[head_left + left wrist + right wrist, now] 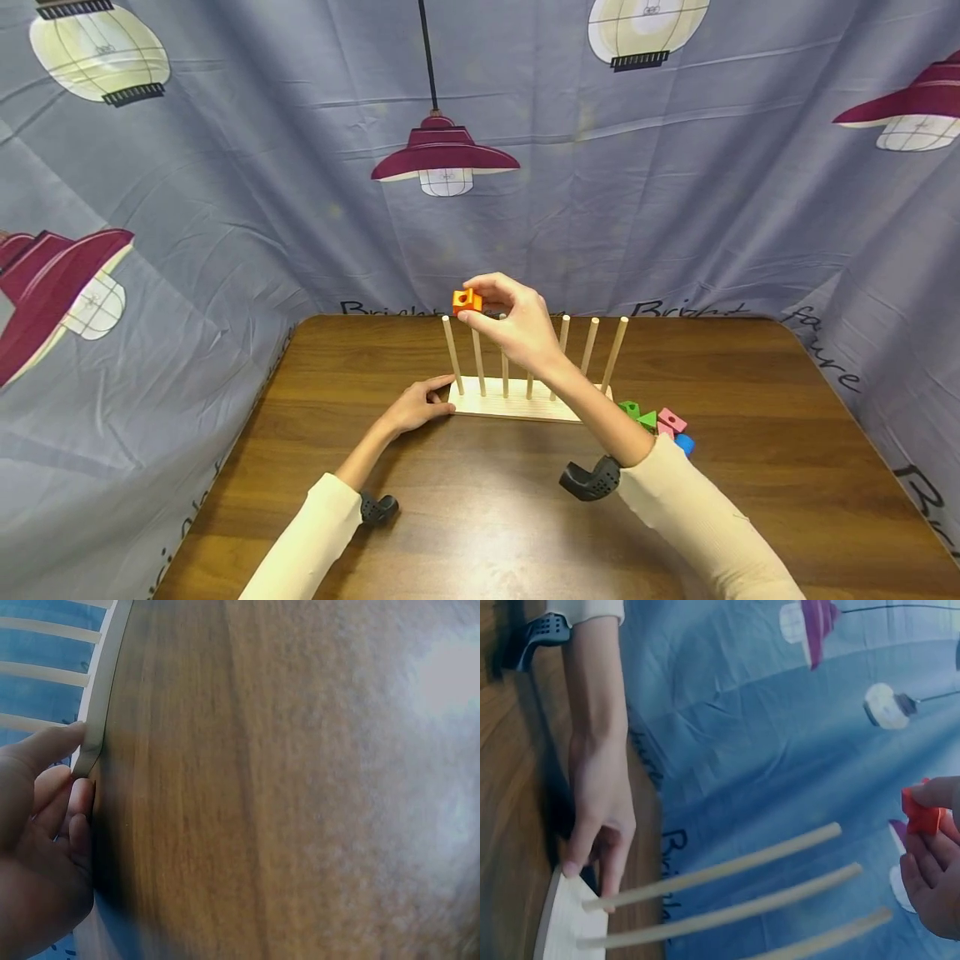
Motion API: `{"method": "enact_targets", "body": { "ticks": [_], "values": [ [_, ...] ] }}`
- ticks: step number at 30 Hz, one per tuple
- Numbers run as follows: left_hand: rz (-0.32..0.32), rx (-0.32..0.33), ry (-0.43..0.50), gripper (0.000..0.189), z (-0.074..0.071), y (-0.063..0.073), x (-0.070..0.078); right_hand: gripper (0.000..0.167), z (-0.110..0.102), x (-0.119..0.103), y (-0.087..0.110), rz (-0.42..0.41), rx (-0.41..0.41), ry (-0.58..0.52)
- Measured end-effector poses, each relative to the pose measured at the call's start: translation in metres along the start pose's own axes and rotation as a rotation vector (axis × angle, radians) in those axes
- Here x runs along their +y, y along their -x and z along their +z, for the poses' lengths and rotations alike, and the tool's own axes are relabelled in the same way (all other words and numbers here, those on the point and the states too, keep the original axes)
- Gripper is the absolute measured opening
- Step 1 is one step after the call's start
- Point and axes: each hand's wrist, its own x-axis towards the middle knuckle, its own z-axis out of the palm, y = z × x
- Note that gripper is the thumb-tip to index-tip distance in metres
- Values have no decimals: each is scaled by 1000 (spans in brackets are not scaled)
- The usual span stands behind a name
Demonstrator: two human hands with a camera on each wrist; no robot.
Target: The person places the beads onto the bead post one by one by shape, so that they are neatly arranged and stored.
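Block, orange and holed (467, 301), pinched by the right hand (517, 321) at frame centre, looks light, rigid, best held by its sides; the left hand (412, 406) grips the pale wooden peg rack (517, 407).

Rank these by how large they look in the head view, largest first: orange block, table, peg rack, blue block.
1. Table
2. Peg rack
Unranked: orange block and blue block; they look close, and their distances from the camera may differ.

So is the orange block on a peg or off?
Off: the right hand holds the orange block, and the right wrist view shows it apart from the pegs.
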Motion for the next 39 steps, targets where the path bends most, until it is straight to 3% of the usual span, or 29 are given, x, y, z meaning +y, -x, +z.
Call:
{"method": "enact_targets", "body": {
  "ticks": [4,9,14,21,39],
  "values": [
    [-29,2,-6,61,0,-1,1,29,17,7,-5,4,2,38],
    [-9,-3,1,60,0,-1,0,29,35,17,-6,-3,1,81],
    [2,-14,2,61,0,-2,0,29,44,27,-3,0,24,158],
    [4,3,9,61,1,-2,-1,27,52,36,2,-14,47,170],
    [-5,-3,6,61,0,-2,0,32,66,77,31,161,127,111]
  ]
}}
